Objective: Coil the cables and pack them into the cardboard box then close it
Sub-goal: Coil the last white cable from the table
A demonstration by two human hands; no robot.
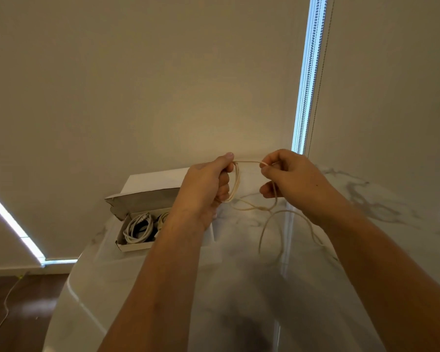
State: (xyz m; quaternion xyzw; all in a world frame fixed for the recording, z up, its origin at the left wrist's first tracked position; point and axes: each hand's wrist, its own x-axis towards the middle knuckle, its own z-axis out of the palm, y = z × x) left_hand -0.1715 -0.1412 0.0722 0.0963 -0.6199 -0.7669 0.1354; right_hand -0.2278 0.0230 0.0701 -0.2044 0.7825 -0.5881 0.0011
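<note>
My left hand (208, 186) grips several small loops of a thin cream cable (269, 219) above the table. My right hand (290, 174) pinches the same cable a short way along, with a taut stretch between the two hands. The loose rest of the cable hangs down and trails over the tabletop to the right. The open cardboard box (135, 246) stands to the left, its lid flap up, with white coiled cables (137, 228) inside. My left forearm hides the box's right part.
The white marble-look table (239, 275) has a rounded left edge, with dark floor (23, 313) below. A thin cord (5, 308) lies on the floor. Closed roller blinds fill the background, with bead chains (308, 85) hanging at the right.
</note>
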